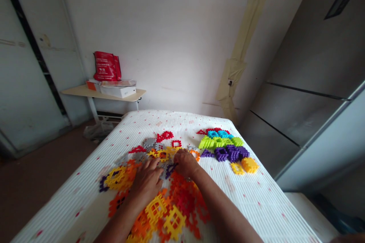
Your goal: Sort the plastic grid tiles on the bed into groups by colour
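In the head view, a loose pile of flat plastic interlocking building pieces lies on the cloth. My left hand (pixel 148 178) rests palm down over the pile, fingers stretched forward beside a yellow windowed piece (pixel 163 155). Curled over the far part of the pile, my right hand (pixel 185 162) has its fingertips bent down and mostly hidden; whatever is between them does not show. A dark purple piece (pixel 170 170) lies between the two hands. Nearer me are yellow window pieces (pixel 175 221), orange pieces (pixel 142 224) and red pieces (pixel 184 200).
On the table's right stand sorted stacks: blue (pixel 219 134), lime green (pixel 207 142), purple (pixel 233 152) and yellow (pixel 250 165). A white patterned cloth (pixel 251 205) covers the table. Behind are a side table (pixel 75 90) with a red bag (pixel 105 66) and a grey refrigerator (pixel 308 64).
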Available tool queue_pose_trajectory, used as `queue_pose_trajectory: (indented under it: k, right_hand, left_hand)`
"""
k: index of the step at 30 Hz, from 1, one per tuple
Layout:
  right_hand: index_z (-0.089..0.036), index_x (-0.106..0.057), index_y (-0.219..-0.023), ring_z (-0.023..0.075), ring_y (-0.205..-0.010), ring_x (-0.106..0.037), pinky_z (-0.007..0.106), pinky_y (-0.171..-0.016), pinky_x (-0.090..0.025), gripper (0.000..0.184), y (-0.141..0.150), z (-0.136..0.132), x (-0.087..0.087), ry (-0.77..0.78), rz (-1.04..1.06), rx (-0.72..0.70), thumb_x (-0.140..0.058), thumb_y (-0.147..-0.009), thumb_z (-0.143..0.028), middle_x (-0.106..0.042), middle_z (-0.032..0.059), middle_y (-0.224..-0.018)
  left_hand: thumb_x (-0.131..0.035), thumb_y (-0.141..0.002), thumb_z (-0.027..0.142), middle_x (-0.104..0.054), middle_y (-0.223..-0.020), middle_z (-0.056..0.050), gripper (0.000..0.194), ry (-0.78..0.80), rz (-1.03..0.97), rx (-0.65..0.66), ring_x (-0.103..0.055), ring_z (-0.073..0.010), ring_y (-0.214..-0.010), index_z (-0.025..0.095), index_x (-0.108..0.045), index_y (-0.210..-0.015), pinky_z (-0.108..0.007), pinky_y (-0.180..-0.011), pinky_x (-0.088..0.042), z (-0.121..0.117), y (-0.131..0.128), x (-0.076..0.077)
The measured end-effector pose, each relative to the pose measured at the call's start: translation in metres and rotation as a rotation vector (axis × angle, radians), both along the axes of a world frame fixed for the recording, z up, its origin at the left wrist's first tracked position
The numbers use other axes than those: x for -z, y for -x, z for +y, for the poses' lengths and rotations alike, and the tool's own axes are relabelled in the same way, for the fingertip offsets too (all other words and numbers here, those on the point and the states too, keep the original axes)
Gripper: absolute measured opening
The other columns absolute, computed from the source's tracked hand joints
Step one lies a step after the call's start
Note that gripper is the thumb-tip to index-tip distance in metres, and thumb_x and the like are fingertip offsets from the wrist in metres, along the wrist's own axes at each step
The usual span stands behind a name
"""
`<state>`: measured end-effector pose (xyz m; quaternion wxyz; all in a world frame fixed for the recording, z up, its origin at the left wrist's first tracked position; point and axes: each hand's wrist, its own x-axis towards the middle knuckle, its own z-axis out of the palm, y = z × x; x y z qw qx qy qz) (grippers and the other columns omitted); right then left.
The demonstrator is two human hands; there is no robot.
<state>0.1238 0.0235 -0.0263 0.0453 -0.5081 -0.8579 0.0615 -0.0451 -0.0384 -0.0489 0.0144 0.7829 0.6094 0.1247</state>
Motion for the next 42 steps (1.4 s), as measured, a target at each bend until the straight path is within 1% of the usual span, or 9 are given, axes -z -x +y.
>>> queue_pose_trajectory:
  k: [8, 12, 14, 16, 19, 23, 28, 32, 42]
  right_hand:
    - [-0.016, -0.070, -0.082, 0.0198, -0.095, -0.055, 0.028, -0.081, -0.041, 0.014, -0.004, -0.003, -0.006, 0.002, 0.024, -0.041, -0.061, -0.070, -0.014, -0.064, 0.0082, -0.097]
    - [-0.019, -0.069, -0.085, 0.0171, -0.095, -0.055, 0.025, -0.084, -0.040, 0.015, -0.022, -0.008, -0.013, -0.080, 0.107, -0.012, -0.061, -0.073, -0.015, -0.064, 0.0053, -0.095]
    - [-0.020, -0.069, -0.087, 0.0158, -0.091, -0.056, 0.023, -0.081, -0.040, 0.017, -0.039, -0.010, -0.015, -0.139, 0.145, 0.077, -0.058, -0.076, -0.015, -0.064, 0.0045, -0.093]
    - [-0.020, -0.069, -0.090, 0.0153, -0.089, -0.057, 0.022, -0.078, -0.040, 0.018, -0.061, -0.009, -0.015, -0.211, 0.149, 0.210, -0.056, -0.078, -0.015, -0.063, 0.0043, -0.091]
    - [-0.019, -0.069, -0.091, 0.0165, -0.092, -0.056, 0.022, -0.079, -0.040, 0.020, -0.096, -0.004, -0.013, -0.320, 0.129, 0.388, -0.054, -0.080, -0.013, -0.062, 0.0054, -0.090]
    - [-0.019, -0.070, -0.088, 0.0187, -0.094, -0.054, 0.026, -0.082, -0.038, 0.019, -0.125, 0.003, -0.006, -0.364, 0.063, 0.473, -0.053, -0.080, -0.013, -0.062, 0.0069, -0.091]
    - [-0.022, -0.069, -0.083, 0.0210, -0.093, -0.052, 0.029, -0.076, -0.037, 0.018, -0.126, 0.004, 0.004, -0.351, -0.031, 0.514, -0.052, -0.083, -0.017, -0.062, 0.0074, -0.092]
    - [-0.021, -0.069, -0.079, 0.0227, -0.093, -0.051, 0.031, -0.072, -0.036, 0.023, -0.121, 0.003, 0.004, -0.366, -0.085, 0.541, -0.047, -0.086, -0.016, -0.061, 0.0090, -0.092]
    - [-0.021, -0.070, -0.086, 0.0238, -0.096, -0.050, 0.032, -0.074, -0.035, 0.024, -0.120, 0.003, 0.004, -0.354, -0.097, 0.531, -0.047, -0.085, -0.013, -0.061, 0.0102, -0.094]
  left_hand:
    - [-0.055, -0.072, 0.020, -0.050, -0.134, -0.010, 0.031, 0.009, 0.018, 0.008, -0.040, -0.0285, -0.125, 0.021, -0.069, -0.100, -0.043, -0.100, -0.033, 0.001, -0.001, -0.001]
    - [-0.052, -0.075, 0.020, -0.053, -0.132, -0.009, 0.030, -0.019, 0.021, 0.016, -0.045, -0.0273, -0.121, 0.022, -0.070, -0.098, -0.042, -0.097, -0.035, 0.003, 0.001, 0.002]
    - [-0.051, -0.075, 0.020, -0.054, -0.131, -0.009, 0.028, -0.023, 0.021, 0.014, -0.046, -0.0271, -0.119, 0.022, -0.071, -0.095, -0.042, -0.096, -0.036, 0.003, 0.001, 0.003]
    - [-0.051, -0.074, 0.020, -0.054, -0.130, -0.009, 0.028, -0.023, 0.020, 0.017, -0.046, -0.0270, -0.119, 0.022, -0.071, -0.094, -0.041, -0.096, -0.037, 0.003, 0.001, 0.004]
    - [-0.051, -0.075, 0.020, -0.054, -0.129, -0.009, 0.028, -0.024, 0.021, 0.024, -0.046, -0.0269, -0.119, 0.022, -0.071, -0.095, -0.041, -0.096, -0.037, 0.003, 0.002, 0.005]
    - [-0.051, -0.075, 0.020, -0.054, -0.130, -0.009, 0.029, -0.025, 0.016, 0.026, -0.043, -0.0274, -0.122, 0.021, -0.071, -0.096, -0.041, -0.099, -0.035, 0.004, 0.002, 0.005]
    - [-0.052, -0.075, 0.021, -0.052, -0.132, -0.009, 0.028, -0.005, 0.018, 0.019, -0.043, -0.0267, -0.123, 0.023, -0.070, -0.096, -0.041, -0.098, -0.035, 0.005, 0.003, 0.005]
    - [-0.052, -0.075, 0.021, -0.052, -0.133, -0.008, 0.029, 0.008, 0.030, 0.009, -0.042, -0.0261, -0.124, 0.024, -0.070, -0.098, -0.041, -0.098, -0.035, 0.005, 0.003, 0.005]
    - [-0.052, -0.075, 0.020, -0.053, -0.130, -0.008, 0.027, -0.012, -0.008, 0.016, -0.044, -0.0262, -0.122, 0.023, -0.070, -0.096, -0.041, -0.099, -0.035, 0.003, 0.002, 0.003]
